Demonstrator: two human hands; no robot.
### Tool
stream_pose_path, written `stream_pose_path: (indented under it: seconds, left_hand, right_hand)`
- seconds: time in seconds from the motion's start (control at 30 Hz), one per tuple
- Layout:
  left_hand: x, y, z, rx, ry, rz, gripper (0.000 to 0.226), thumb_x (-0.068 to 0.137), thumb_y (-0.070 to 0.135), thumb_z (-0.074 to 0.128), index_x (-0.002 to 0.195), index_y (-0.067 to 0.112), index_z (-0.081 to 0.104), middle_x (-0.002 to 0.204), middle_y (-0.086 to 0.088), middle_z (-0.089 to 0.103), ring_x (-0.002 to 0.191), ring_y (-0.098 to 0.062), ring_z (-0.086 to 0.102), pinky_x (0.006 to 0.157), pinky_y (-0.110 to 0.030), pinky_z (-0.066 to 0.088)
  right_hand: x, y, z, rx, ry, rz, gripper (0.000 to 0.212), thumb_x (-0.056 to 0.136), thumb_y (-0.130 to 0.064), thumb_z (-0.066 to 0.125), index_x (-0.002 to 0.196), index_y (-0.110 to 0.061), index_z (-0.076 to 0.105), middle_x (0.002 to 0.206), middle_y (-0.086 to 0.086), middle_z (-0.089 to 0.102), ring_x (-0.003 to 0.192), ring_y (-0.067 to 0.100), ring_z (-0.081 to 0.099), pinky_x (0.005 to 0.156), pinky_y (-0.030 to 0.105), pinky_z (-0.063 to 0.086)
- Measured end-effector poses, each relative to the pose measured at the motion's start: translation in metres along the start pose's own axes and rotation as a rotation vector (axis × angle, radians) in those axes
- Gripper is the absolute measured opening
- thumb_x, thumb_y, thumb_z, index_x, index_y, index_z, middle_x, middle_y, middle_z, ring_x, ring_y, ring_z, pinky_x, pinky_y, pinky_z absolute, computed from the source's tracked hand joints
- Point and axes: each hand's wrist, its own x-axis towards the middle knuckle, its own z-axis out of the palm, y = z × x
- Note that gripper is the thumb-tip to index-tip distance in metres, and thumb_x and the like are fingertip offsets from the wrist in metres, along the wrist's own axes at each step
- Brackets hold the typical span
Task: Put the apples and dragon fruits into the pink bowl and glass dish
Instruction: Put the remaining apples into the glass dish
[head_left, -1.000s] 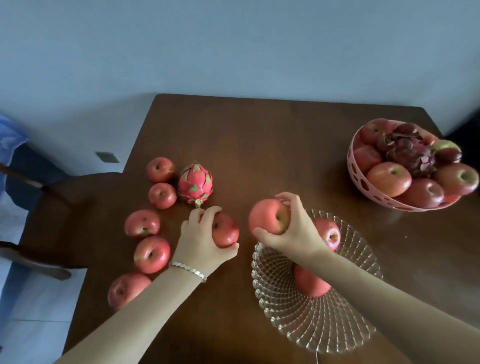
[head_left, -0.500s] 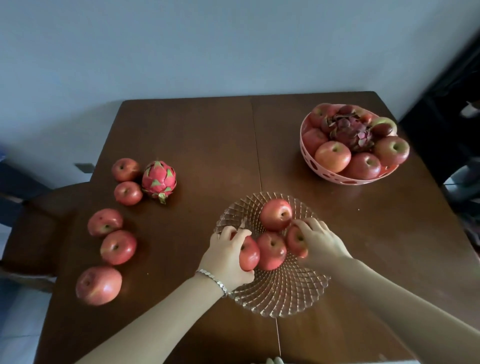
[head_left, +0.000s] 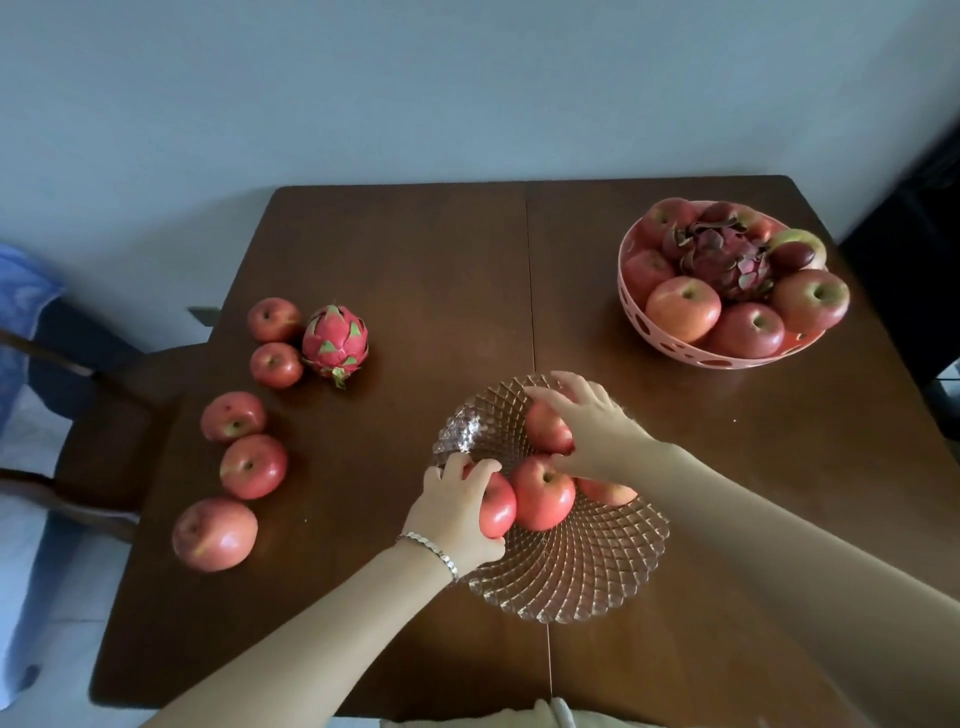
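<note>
Chair: a dark wooden chair stands against the table on its left side.
Loose apples: five loose apples lie in a curved row; a dragon fruit sits just beside the far two.
Left hand: the left hand grips the held apple at the left rim of the glass dish.
Dish: the middle apple touches the held one.
Right hand: the right hand curls over the far apple; its forearm hides most of a fourth apple.
Pink bowl: the pink bowl, far right, is heaped with apples and a dark dragon fruit.
Change: the right hand has shifted from the fourth apple to the far one; the left grip is unchanged.
</note>
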Motion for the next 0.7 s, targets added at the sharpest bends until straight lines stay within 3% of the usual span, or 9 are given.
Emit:
stream_pose_path:
  seconds: [0.1,0.2,0.33,0.5,0.7]
  left_hand:
    - [0.000,0.000,-0.001,-0.004,-0.006,-0.005,0.075,0.071,0.032,0.071,0.134,0.033,0.030,0.140,0.000,0.030,0.124,-0.027,0.034,0.095,-0.036,0.049]
    - [-0.001,0.000,0.000,-0.012,-0.004,-0.008,0.074,0.071,0.031,0.071,0.133,0.032,0.031,0.140,0.000,0.030,0.124,-0.028,0.033,0.095,-0.037,0.049]
    - [-0.002,-0.001,0.001,-0.019,0.009,-0.008,0.074,0.072,0.030,0.070,0.134,0.032,0.030,0.141,0.000,0.028,0.124,-0.028,0.032,0.094,-0.036,0.049]
    - [-0.002,-0.002,0.002,-0.013,0.015,-0.007,0.074,0.072,0.031,0.071,0.134,0.033,0.030,0.141,0.000,0.028,0.125,-0.028,0.032,0.092,-0.036,0.051]
    - [-0.002,-0.003,0.002,-0.019,0.015,0.004,0.073,0.072,0.030,0.071,0.133,0.032,0.031,0.139,-0.001,0.029,0.124,-0.028,0.032,0.090,-0.037,0.052]
  right_hand:
    - [0.021,-0.006,-0.003,-0.154,-0.155,0.012,0.084,0.073,-0.036,0.071,0.142,-0.043,0.024,0.151,0.004,0.017,0.136,0.034,0.020,0.101,0.047,0.039]
    - [0.036,-0.002,-0.008,-0.183,-0.214,0.036,0.066,0.079,-0.037,0.066,0.136,-0.042,0.036,0.143,0.004,0.030,0.129,0.034,0.029,0.098,0.048,0.043]
    - [0.039,0.005,-0.007,0.042,-0.102,0.128,0.047,0.081,-0.044,0.062,0.125,-0.036,0.048,0.123,0.006,0.043,0.111,0.031,0.049,0.091,0.040,0.046]
    - [0.041,-0.004,0.006,0.485,0.080,0.404,0.052,0.087,-0.054,0.050,0.124,-0.018,0.048,0.100,0.006,0.060,0.089,0.024,0.059,0.075,0.030,0.044]
    - [0.046,-0.026,0.013,0.332,0.105,0.600,0.065,0.089,-0.060,0.036,0.125,-0.006,0.039,0.111,0.017,0.062,0.103,0.035,0.060,0.086,0.039,0.045]
